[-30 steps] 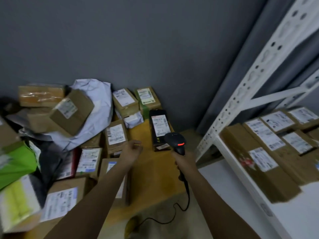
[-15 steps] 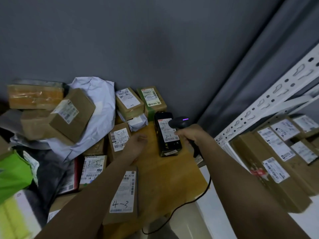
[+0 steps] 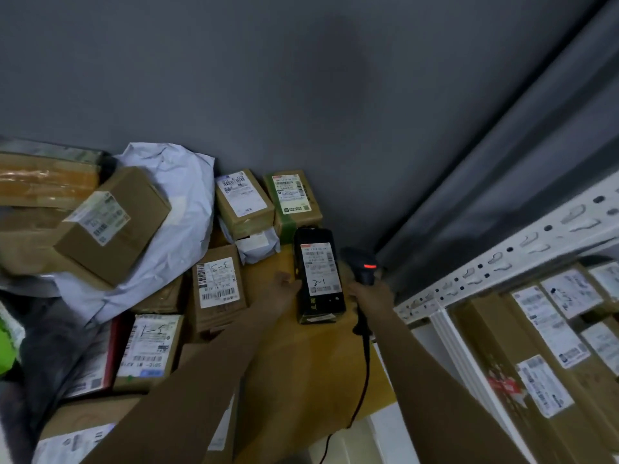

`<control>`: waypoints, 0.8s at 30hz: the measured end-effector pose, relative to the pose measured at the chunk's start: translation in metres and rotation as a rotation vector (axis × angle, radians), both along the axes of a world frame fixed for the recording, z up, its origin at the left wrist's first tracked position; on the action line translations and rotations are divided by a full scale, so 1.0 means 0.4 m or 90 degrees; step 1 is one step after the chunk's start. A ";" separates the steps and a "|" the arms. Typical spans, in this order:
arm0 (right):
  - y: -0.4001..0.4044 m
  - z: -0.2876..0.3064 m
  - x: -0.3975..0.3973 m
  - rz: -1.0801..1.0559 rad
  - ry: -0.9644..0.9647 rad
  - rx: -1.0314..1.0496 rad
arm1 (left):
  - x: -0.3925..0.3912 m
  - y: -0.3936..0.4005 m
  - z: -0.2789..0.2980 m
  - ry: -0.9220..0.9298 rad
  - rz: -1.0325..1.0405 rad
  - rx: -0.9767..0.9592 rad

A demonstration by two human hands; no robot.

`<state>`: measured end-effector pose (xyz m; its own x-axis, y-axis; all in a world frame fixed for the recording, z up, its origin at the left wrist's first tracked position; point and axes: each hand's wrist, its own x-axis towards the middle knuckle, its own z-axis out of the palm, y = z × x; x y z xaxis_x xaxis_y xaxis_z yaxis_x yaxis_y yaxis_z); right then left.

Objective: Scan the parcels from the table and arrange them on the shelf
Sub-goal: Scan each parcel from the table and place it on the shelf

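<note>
Head view: scanner (image 3: 364, 267) beside black parcel (image 3: 318, 279)

Body in view, head cam: two arms and two hands only.
- left forearm (image 3: 201, 380): bare skin along the whole length in frame, from the bottom edge up to the wrist. It looks very broad at the bottom edge and tapers sharply toward the wrist because of the wide-angle lens.
- right forearm (image 3: 435, 380): same, bare from the bottom edge to the wrist, with the same taper.
- left hand (image 3: 283, 286): bare. It is small in frame and soft with blur, so only the thumb outline can be made out.
- right hand (image 3: 370, 293): bare. Its back faces the camera, and the knuckles and fingers are too blurred to make out.
- Dim lighting, so both arms read as flat, even tone with no markings I can resolve.
</note>
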<state>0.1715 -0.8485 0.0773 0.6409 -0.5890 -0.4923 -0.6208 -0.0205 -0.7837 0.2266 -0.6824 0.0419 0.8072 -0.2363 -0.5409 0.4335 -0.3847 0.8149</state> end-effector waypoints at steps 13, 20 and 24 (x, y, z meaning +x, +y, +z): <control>-0.026 -0.192 -0.008 0.046 -0.035 0.036 | 0.004 -0.083 -0.126 0.142 0.029 -0.082; 0.012 -0.050 -0.176 -0.074 -0.195 0.066 | -0.104 -0.026 0.019 0.036 -0.007 -0.226; 0.000 0.039 -0.319 -0.193 -0.252 0.008 | -0.190 -0.067 0.129 -0.118 -0.100 -0.246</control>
